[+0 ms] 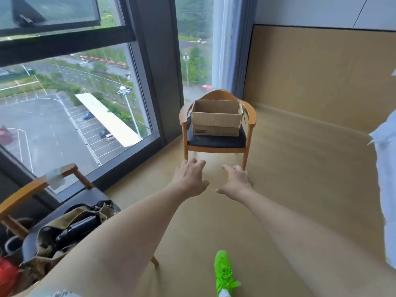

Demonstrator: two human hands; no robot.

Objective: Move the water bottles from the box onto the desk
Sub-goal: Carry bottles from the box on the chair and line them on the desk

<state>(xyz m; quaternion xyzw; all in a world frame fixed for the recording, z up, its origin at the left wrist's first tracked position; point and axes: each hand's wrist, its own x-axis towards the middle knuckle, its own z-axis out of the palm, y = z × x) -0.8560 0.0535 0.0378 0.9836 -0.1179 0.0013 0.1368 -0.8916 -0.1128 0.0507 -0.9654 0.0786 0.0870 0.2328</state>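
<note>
On the chair (216, 142) ahead, the cardboard box (216, 118) hides its contents; both hands, left hand (189, 176) and right hand (235, 181), reach spread and empty, so a blind grab could topple bottles.

High-rise room, large window (70, 99), wooden armchair (216, 129)

Your arms are bare from the forearms to both hands: no sleeves, watch or rings show on your left hand (191, 176) or your right hand (236, 182). At about 6 o'clock in the view you wear a neon-green shoe (225, 273) with matching green laces, and a white sock (225, 293) shows at its opening.
</note>
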